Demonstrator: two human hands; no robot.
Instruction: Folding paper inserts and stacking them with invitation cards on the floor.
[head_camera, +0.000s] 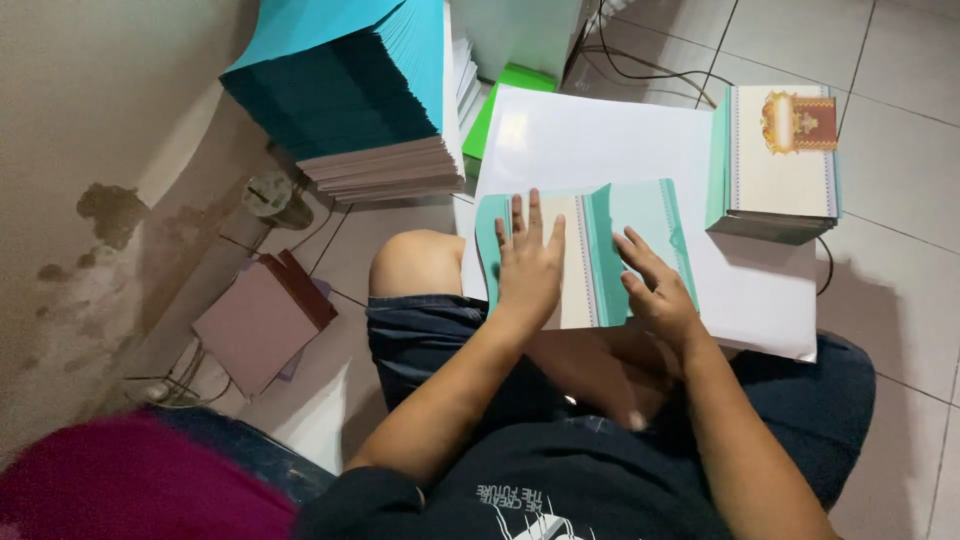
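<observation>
A teal and cream card with folding flaps lies on a large white sheet in front of me. My left hand presses flat on the card's left half, fingers spread. My right hand rests on the right flap, fingers apart, pushing it down. Neither hand grips anything. I sit cross-legged on the tiled floor with the white sheet across my knees.
A tall stack of teal-edged cards stands at the upper left. A shorter stack of finished cards with an ornate emblem sits at the right. A green sheet, cables, brown folders and a stained wall surround me.
</observation>
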